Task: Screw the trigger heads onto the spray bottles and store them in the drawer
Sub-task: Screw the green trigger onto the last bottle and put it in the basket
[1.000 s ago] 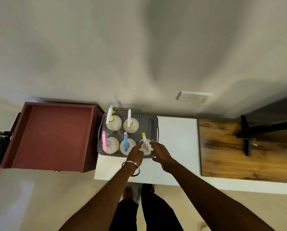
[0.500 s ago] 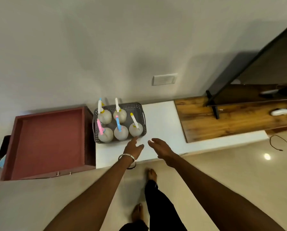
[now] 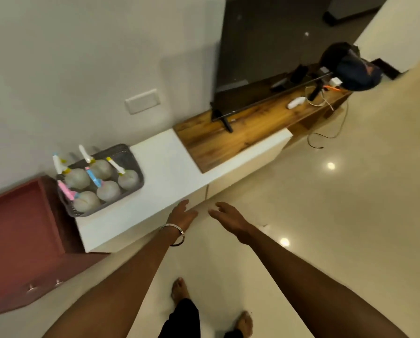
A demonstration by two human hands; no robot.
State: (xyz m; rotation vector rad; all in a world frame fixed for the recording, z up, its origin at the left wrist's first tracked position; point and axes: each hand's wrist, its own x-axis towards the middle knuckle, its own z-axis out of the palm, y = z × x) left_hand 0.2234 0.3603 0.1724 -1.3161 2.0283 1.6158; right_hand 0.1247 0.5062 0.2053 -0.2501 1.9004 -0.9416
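A grey perforated basket (image 3: 128, 154) stands on the white low cabinet top (image 3: 165, 172) and holds several round whitish spray bottles (image 3: 108, 190) with trigger heads in pink, blue, yellow and white. Left of the cabinet a dark red drawer (image 3: 16, 230) is pulled open, its inside bare. My left hand (image 3: 182, 214), with a bangle on the wrist, hovers past the cabinet's front edge, fingers relaxed, holding nothing. My right hand (image 3: 226, 215) is beside it over the floor, fingers spread and empty. Both hands are apart from the basket.
A wooden board (image 3: 233, 132) on the cabinet carries a dark television (image 3: 272, 52), a white remote (image 3: 295, 102) and loose cables. A dark bag (image 3: 350, 67) sits at the far right. A wall socket plate (image 3: 142, 101) is above. Glossy floor and my bare feet are below.
Both hands have drawn back from the basket's front bottle to beyond the cabinet edge. My view has swung right and tilted, bringing the television and floor into sight.
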